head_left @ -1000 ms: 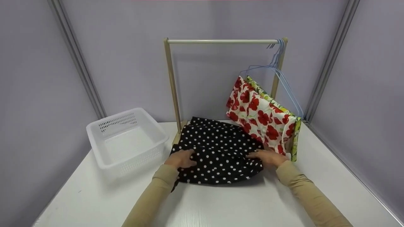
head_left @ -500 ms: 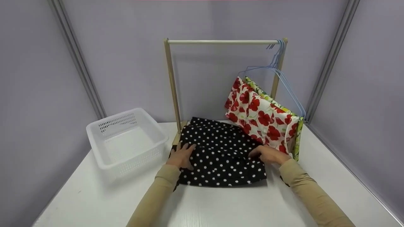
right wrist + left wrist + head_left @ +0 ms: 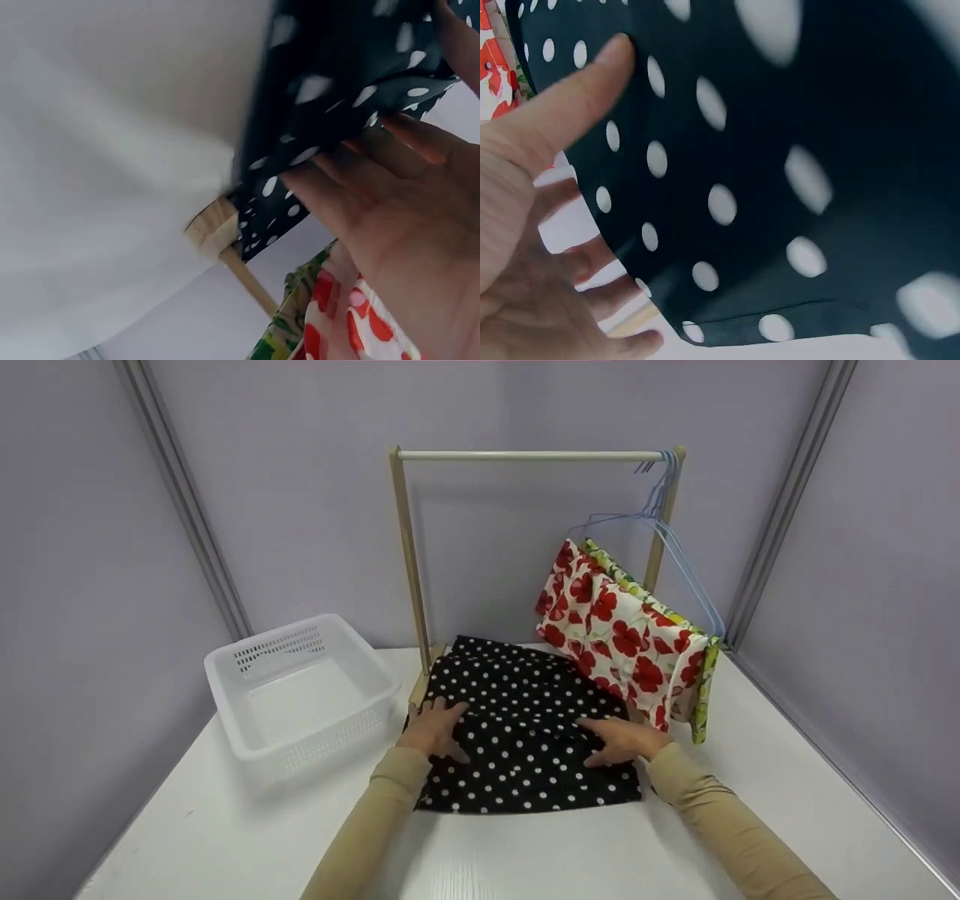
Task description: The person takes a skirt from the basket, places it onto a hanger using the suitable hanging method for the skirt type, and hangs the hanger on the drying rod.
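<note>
A black garment with white polka dots (image 3: 517, 765) lies spread on the white table, its upper part reaching between the feet of a small clothes rack. On its left edge rests my left hand (image 3: 433, 729), fingers spread. In the left wrist view the thumb (image 3: 592, 94) lies over the dotted cloth and the other fingers extend along its edge. My right hand (image 3: 621, 741) touches the garment's right side, thumb and fingers apart. The right wrist view shows those fingertips (image 3: 304, 180) right at the cloth's edge, lightly bent.
The wooden rack (image 3: 409, 547) carries a white rail (image 3: 525, 456). Blue hangers (image 3: 654, 502) at its right end hold a red-flowered garment (image 3: 622, 637) and a yellow-green one (image 3: 703, 712), close behind my right hand. A white plastic basket (image 3: 300, 750) stands at left.
The garment's front edge has come nearer and lies flatter, with its right corner spread outward. My right hand's fingers have opened and shifted slightly left; the left hand's fingers have spread.
</note>
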Motion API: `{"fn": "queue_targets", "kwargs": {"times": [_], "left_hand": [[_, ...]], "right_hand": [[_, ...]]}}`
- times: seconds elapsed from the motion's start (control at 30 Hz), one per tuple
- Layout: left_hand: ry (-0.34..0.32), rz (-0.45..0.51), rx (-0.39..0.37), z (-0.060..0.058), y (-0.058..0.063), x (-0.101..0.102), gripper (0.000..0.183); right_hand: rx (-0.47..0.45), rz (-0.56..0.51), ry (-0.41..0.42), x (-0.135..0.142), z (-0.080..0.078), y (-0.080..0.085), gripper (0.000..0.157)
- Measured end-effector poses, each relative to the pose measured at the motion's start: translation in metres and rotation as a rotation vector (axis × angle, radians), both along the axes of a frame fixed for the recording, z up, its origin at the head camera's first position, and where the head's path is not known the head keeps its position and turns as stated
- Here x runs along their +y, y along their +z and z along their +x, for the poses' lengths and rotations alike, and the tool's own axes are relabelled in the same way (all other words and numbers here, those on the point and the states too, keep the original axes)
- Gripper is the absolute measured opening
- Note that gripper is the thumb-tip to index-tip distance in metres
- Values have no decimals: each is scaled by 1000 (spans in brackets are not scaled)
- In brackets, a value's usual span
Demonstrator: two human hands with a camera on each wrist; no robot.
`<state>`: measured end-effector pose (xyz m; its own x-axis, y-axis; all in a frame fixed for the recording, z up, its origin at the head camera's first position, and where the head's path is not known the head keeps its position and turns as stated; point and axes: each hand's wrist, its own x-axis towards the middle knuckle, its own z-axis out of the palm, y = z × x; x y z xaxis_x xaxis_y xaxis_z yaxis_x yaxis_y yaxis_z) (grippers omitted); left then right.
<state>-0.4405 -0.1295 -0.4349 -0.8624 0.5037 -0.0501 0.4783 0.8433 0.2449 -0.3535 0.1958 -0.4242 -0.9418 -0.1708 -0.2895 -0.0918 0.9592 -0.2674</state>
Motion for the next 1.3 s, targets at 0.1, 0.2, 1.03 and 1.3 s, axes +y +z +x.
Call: {"fn": "queue_targets", "kwargs": {"times": [0.1, 0.2, 1.03, 1.3], "left_hand": [[31, 16, -75, 16, 5, 5, 78], [71, 35, -184, 33, 9, 12, 69], [193, -3, -393, 67, -1, 28, 85], [203, -29, -270, 70, 0, 40, 72]], "right_hand": [[-39, 31, 52, 3, 3, -1, 75], [-61, 57, 87, 8, 6, -2, 74], [-144, 92, 135, 17, 16, -4, 97], [-127, 62, 95, 10, 17, -8, 99]]}}
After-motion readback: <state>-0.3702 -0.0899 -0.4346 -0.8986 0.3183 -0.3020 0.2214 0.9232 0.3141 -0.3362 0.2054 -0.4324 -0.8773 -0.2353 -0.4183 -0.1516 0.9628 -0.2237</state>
